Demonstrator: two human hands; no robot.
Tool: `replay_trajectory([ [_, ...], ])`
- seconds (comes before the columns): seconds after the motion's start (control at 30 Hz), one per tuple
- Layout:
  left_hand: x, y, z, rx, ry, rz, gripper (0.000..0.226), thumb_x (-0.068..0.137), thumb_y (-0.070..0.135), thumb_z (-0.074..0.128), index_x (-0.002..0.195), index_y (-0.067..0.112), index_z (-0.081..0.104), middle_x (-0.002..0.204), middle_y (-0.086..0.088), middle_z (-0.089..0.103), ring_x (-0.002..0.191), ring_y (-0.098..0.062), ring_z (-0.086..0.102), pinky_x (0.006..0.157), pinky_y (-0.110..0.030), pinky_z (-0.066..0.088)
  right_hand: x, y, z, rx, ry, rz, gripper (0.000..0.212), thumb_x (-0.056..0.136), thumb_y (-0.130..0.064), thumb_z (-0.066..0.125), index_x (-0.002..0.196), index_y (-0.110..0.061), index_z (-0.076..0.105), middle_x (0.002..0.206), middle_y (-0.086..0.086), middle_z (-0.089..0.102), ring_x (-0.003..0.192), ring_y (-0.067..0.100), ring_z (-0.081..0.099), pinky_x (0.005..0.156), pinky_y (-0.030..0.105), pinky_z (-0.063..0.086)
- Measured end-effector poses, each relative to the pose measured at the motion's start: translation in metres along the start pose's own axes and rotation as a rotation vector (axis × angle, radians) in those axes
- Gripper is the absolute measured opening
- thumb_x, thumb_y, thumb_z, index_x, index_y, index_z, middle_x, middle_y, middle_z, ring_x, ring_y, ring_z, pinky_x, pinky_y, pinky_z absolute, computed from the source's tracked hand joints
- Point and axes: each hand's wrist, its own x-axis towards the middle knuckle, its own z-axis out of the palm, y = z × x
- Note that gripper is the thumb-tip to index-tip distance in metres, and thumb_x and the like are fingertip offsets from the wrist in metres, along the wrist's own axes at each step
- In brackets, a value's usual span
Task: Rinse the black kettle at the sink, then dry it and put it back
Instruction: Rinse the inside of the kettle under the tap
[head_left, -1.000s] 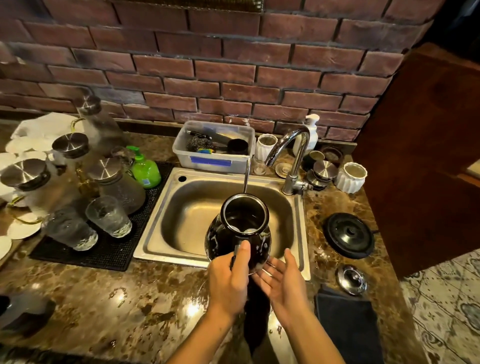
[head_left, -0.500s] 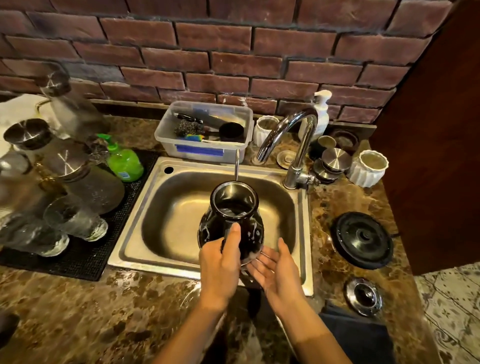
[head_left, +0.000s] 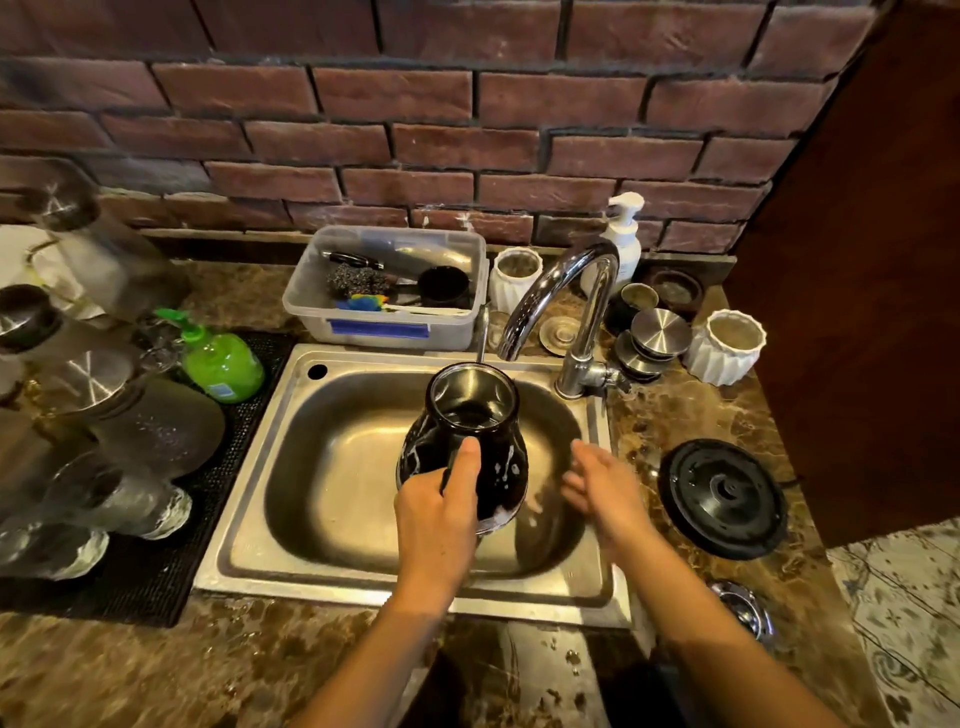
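The black kettle (head_left: 470, 441) hangs over the steel sink (head_left: 291, 431), lidless, its shiny inside showing and white suds streaking its wet side. My left hand (head_left: 441, 512) grips its handle at the near side, thumb pointing up. My right hand (head_left: 602, 488) is open just right of the kettle, fingers spread and blurred, not touching it. The chrome tap (head_left: 566, 306) arches above the kettle's mouth, and a thin stream of water falls near the rim. The kettle's black lid (head_left: 722, 499) lies on the counter to the right of the sink.
Glass jugs with steel lids and tumblers (head_left: 119, 499) crowd a black mat at the left, beside a green soap bottle (head_left: 223, 364). A plastic tub (head_left: 384, 286) with scrubbers stands behind the sink. White ribbed cups (head_left: 727, 345), steel lids and a pump bottle (head_left: 621, 234) sit by the tap. A dark cloth lies at the lower right.
My right hand has come off the kettle's lower side and swung out to the right. The kettle stays held over the sink. My head has moved closer to the basin.
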Motion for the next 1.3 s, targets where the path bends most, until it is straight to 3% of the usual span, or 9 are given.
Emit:
replay_trajectory([
  [0.13, 0.007, 0.006, 0.001, 0.012, -0.014, -0.015, 0.063, 0.101, 0.026, 0.050, 0.039, 0.023, 0.061, 0.034, 0.015, 0.048, 0.042, 0.005, 0.048, 0.048, -0.008, 0.033, 0.032, -0.041, -0.023, -0.346, 0.185, -0.231, 0.074, 0.097, -0.050, 0.056, 0.156, -0.014, 0.030, 0.149, 0.006, 0.052, 0.132, 0.031, 0.055, 0.111, 0.052, 0.043],
  [0.27, 0.012, 0.007, 0.001, 0.048, -0.020, -0.027, 0.063, 0.100, 0.027, 0.053, 0.038, 0.018, 0.058, 0.034, 0.014, 0.047, 0.041, 0.004, 0.046, 0.047, -0.009, 0.033, 0.064, -0.054, -0.046, -0.443, 0.262, -0.300, 0.053, 0.081, -0.069, 0.050, 0.106, -0.029, 0.074, 0.091, 0.000, 0.074, 0.087, 0.021, 0.063, 0.092, 0.053, 0.054],
  [0.37, 0.015, 0.010, 0.000, 0.075, -0.022, -0.019, 0.064, 0.100, 0.029, 0.053, 0.037, 0.025, 0.058, 0.035, 0.014, 0.048, 0.042, 0.003, 0.047, 0.047, -0.009, 0.033, 0.069, -0.058, -0.052, -0.432, 0.290, -0.349, 0.031, 0.093, -0.052, 0.056, 0.081, -0.032, 0.075, 0.068, -0.010, 0.069, 0.072, 0.017, 0.062, 0.080, 0.043, 0.053],
  [0.57, 0.020, 0.025, 0.002, 0.082, -0.021, -0.037, 0.065, 0.099, 0.026, 0.053, 0.035, 0.023, 0.058, 0.033, 0.014, 0.046, 0.041, 0.004, 0.048, 0.047, -0.008, 0.033, 0.080, -0.063, -0.059, -0.332, 0.279, -0.365, 0.022, 0.098, -0.026, 0.064, 0.084, -0.020, 0.079, 0.073, 0.003, 0.076, 0.065, 0.013, 0.065, 0.077, 0.034, 0.056],
  [0.7, 0.023, 0.027, 0.001, 0.090, 0.012, -0.026, 0.042, 0.099, 0.020, 0.054, 0.061, 0.005, 0.044, 0.031, 0.014, 0.044, 0.039, 0.006, 0.047, 0.044, -0.007, 0.033, 0.089, -0.064, -0.062, -0.323, 0.257, -0.353, 0.020, 0.099, -0.020, 0.062, 0.086, -0.019, 0.077, 0.079, 0.008, 0.077, 0.072, 0.016, 0.069, 0.080, 0.034, 0.060],
  [0.87, 0.029, 0.018, -0.002, 0.086, -0.028, -0.049, 0.068, 0.097, 0.039, 0.055, 0.034, 0.013, 0.049, 0.032, 0.008, 0.042, 0.039, -0.005, 0.045, 0.051, -0.016, 0.037, 0.094, -0.065, -0.066, -0.403, 0.231, -0.381, 0.022, 0.101, -0.017, 0.059, 0.097, -0.006, 0.078, 0.082, 0.010, 0.077, 0.066, 0.012, 0.067, 0.065, 0.025, 0.055],
  [0.97, 0.031, 0.011, -0.004, 0.007, -0.036, -0.103, 0.068, 0.085, 0.060, 0.053, 0.037, 0.014, 0.041, 0.033, 0.004, 0.040, 0.041, -0.017, 0.046, 0.053, -0.030, 0.039, 0.103, -0.062, -0.075, -0.401, 0.252, -0.381, 0.022, 0.101, -0.018, 0.058, 0.094, -0.011, 0.078, 0.084, 0.009, 0.079, 0.074, 0.018, 0.073, 0.079, 0.037, 0.062],
  [1.13, 0.028, 0.007, -0.002, 0.062, -0.014, -0.072, 0.071, 0.098, 0.035, 0.053, 0.030, 0.017, 0.046, 0.032, 0.006, 0.045, 0.039, -0.002, 0.047, 0.048, -0.010, 0.037, 0.113, -0.060, -0.081, -0.287, 0.236, -0.351, 0.024, 0.103, -0.012, 0.056, 0.112, 0.003, 0.071, 0.093, 0.017, 0.076, 0.078, 0.021, 0.072, 0.084, 0.040, 0.061],
  [1.3, 0.027, -0.002, -0.005, 0.035, -0.033, -0.109, 0.069, 0.093, 0.052, 0.054, 0.036, 0.014, 0.042, 0.032, 0.003, 0.042, 0.041, -0.014, 0.047, 0.052, -0.027, 0.043, 0.113, -0.054, -0.074, -0.172, 0.266, -0.314, 0.024, 0.104, -0.012, 0.052, 0.111, 0.003, 0.069, 0.091, 0.013, 0.073, 0.077, 0.019, 0.071, 0.079, 0.035, 0.062],
])
